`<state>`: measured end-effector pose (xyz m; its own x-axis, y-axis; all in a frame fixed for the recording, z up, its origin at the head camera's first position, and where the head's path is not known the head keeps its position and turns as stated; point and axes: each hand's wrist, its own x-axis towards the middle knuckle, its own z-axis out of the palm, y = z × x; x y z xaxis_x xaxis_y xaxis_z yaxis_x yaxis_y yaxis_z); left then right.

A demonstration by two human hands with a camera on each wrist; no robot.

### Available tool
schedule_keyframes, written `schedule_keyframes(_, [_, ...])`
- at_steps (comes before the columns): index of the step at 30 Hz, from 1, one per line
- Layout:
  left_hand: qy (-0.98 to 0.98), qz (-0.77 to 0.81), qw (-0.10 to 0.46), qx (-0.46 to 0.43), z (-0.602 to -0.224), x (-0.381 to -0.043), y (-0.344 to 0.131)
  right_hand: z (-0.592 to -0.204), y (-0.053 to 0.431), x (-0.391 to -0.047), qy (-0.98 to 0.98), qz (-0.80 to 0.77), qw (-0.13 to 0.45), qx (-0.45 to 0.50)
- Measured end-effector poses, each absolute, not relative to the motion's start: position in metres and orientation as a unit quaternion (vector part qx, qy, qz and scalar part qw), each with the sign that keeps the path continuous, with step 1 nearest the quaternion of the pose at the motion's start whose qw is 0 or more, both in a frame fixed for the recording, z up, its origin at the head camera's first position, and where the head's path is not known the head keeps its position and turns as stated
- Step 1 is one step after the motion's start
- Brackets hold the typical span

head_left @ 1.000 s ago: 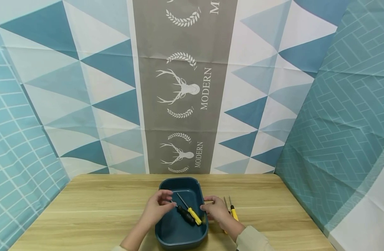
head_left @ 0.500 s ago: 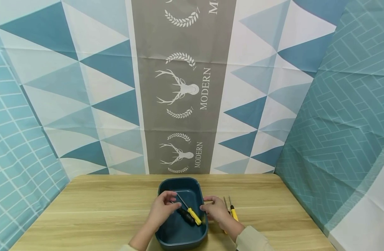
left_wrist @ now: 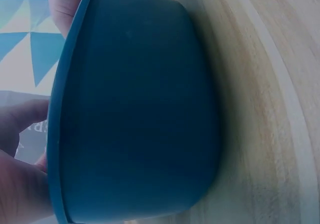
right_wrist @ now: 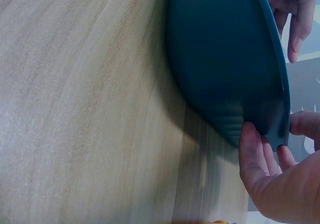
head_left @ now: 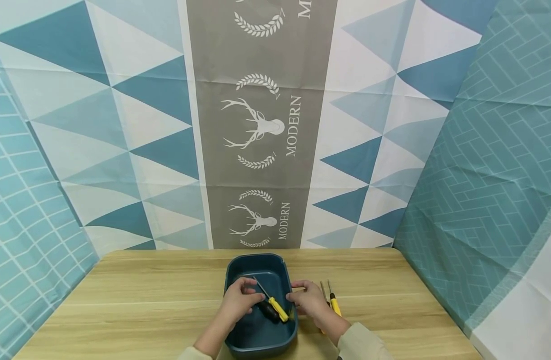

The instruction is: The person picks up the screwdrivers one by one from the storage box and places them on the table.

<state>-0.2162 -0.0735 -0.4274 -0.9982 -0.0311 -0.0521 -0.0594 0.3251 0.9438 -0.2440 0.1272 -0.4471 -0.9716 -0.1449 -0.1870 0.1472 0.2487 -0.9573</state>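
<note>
A dark blue rectangular box (head_left: 257,345) stands on the wooden table, with a yellow-handled screwdriver (head_left: 280,311) lying inside it across a black-handled screwdriver (head_left: 270,314). My right hand (head_left: 308,300) grips the box's right side, thumb at the rim (right_wrist: 286,84) and fingers against the outer wall. Over the left half of the box hangs my left hand (head_left: 239,301), fingers loosely bent, thumb and index finger apart, nothing held between them. It covers the shaft of the black screwdriver. From the left wrist view, the box's outer wall (left_wrist: 135,104) hides the tools.
To the right of the box lie more tools, including a yellow-and-black-handled screwdriver (head_left: 335,305), partly hidden by the right forearm. The wooden table (head_left: 158,295) reaches back to a patterned wall covering (head_left: 262,150).
My left hand has moved right and slightly toward me over the box, covering more of the black screwdriver. The right hand keeps its grip on the box.
</note>
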Motion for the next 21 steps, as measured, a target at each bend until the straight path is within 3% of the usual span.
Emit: schedule_keyframes(21, [0.796, 0.594, 0.063, -0.097, -0.439, -0.224, -0.070, -0.447, 0.125, -0.245, 0.786, -0.607, 0.114, 0.004])
